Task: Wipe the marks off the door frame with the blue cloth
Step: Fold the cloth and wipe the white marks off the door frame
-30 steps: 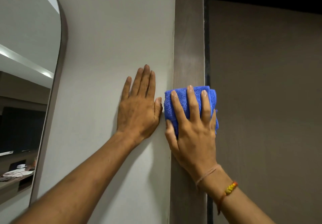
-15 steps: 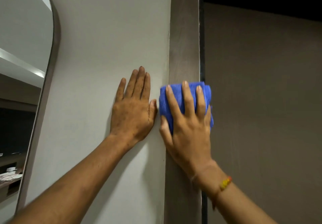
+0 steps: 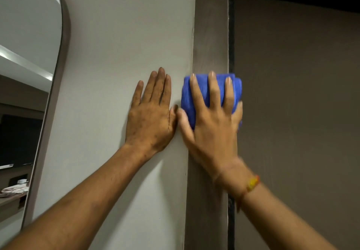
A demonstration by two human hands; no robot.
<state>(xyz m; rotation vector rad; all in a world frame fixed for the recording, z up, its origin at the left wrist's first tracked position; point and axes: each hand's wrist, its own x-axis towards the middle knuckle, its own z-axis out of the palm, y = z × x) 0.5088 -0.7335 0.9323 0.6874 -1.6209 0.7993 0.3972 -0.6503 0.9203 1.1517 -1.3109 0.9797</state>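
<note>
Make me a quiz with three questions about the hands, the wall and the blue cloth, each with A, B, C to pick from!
1. Where is the folded blue cloth?
A. on the floor
B. pressed on the brown wooden door frame
C. hanging from the mirror

2. How many fingers of the right hand lie across the front of the cloth?
A. three
B. one
C. none

3. How is the left hand?
A. in a fist
B. holding the cloth
C. flat and open on the pale grey wall

Answers:
1 B, the cloth sits on the brown strip under the right hand.
2 A, three fingers spread over the blue.
3 C, its palm is flat on the wall and holds nothing.
</note>
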